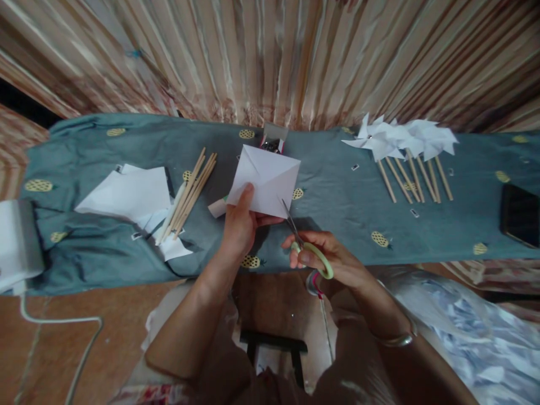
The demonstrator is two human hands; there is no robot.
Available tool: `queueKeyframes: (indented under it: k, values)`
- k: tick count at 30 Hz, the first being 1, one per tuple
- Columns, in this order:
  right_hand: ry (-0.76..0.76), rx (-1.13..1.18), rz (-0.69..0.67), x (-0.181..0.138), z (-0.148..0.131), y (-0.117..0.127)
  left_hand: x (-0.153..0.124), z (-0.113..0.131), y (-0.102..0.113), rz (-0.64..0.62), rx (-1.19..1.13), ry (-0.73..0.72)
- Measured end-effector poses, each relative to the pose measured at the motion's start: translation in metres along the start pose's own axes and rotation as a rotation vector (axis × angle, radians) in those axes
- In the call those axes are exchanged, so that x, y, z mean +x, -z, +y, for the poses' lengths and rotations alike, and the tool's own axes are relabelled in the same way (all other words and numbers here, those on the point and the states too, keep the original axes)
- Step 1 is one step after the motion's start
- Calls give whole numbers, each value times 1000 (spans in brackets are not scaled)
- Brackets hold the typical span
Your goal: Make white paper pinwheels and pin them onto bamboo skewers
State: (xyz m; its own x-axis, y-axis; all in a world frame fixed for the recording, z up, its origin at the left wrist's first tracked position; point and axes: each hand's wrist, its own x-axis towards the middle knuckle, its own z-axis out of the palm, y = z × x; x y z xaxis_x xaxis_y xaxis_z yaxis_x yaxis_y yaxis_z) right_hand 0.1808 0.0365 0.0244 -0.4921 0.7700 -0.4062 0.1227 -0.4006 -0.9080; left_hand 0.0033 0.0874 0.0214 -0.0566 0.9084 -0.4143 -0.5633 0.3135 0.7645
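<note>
My left hand [241,220] pinches the lower edge of a creased white paper square [270,175] and holds it up over the table. My right hand [327,260] grips green-handled scissors [304,242]; the blades point up and touch the paper's lower right corner. Both hands hover above the near edge of a teal cloth with pineapple prints [329,185].
Loose white paper sheets [126,194] and a bundle of wooden sticks [189,194] lie at the left. Finished white paper pinwheels on sticks [405,149] rest at the right. A dark phone [518,216] lies at the far right, a small open box [273,140] behind the paper.
</note>
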Motion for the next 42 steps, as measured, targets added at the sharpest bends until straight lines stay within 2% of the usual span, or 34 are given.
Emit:
queueKeyframes:
  k: [6, 15, 32, 42]
  values:
    - [38, 9, 56, -1, -3, -2, 0, -4, -3, 40, 41, -27]
    - [-1, 120, 56, 1, 3, -3, -1, -7, -3, 38, 72, -67]
    - [-61, 241, 52, 4, 0, -6, -2, -7, -1, 76, 39, -27]
    - [-99, 247, 93, 5, 3, -6, -1, -6, 0, 40, 66, -44]
